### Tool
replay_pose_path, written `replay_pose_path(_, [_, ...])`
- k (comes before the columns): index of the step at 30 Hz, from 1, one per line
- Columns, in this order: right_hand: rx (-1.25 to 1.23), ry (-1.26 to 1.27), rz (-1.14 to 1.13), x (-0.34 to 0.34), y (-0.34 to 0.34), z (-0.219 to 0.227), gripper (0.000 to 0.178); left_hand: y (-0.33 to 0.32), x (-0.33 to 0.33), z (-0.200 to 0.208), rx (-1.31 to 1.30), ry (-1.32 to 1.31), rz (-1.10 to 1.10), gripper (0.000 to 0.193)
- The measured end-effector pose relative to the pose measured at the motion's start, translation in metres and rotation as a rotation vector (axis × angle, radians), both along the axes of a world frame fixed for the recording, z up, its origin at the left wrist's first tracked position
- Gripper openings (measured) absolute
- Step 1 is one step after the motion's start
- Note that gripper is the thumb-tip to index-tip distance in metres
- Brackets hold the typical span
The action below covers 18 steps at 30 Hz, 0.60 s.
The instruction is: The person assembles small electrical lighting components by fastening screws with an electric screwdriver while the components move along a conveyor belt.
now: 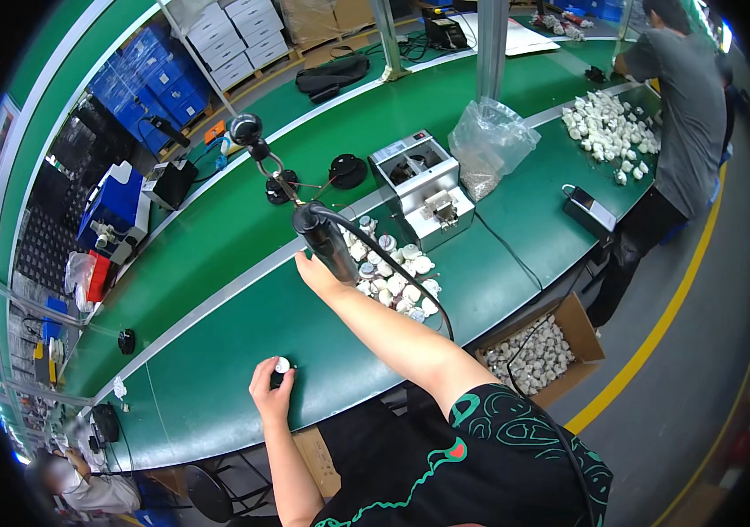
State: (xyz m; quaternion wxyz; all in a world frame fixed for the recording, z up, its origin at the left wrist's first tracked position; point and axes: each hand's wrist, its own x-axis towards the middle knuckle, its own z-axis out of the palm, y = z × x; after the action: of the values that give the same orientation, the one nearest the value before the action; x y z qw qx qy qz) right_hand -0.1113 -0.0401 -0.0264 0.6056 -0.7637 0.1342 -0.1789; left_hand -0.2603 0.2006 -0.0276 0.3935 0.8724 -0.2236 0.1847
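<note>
A small round white part (pixel 282 364) is pinched between the thumb and fingers of my left hand (pixel 271 389), over the near side of the green table. My right hand (pixel 317 274) reaches forward to a dark cylindrical power screwdriver (pixel 326 241), which hangs from a metal ring. The tool overlaps that hand and covers most of its fingers, so its grip cannot be made out. Just right of the screwdriver lies a pile of white plastic parts (pixel 405 279), some with metal-coloured pieces. A black cable (pixel 385 255) runs from the tool across my right forearm.
A metal box-shaped machine (pixel 423 189) stands behind the pile, beside a clear plastic bag (pixel 489 145). An open carton (pixel 537 356) of white parts sits below the table edge at right. A co-worker (pixel 687 105) stands at far right by another heap (pixel 612 127).
</note>
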Motion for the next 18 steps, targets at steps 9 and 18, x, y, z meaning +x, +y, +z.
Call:
replay_pose_path(9, [-0.013,-0.249,0.051,-0.001,-0.018,-0.008,0.075,-0.053,0.011,0.006,0.152,-0.158,-0.308,0.040])
replay_pose_path(18, [-0.035,-0.206,0.049,0.003,-0.015,-0.012,0.075,-0.109,0.051,0.014,0.119,-0.192,-0.710,0.036])
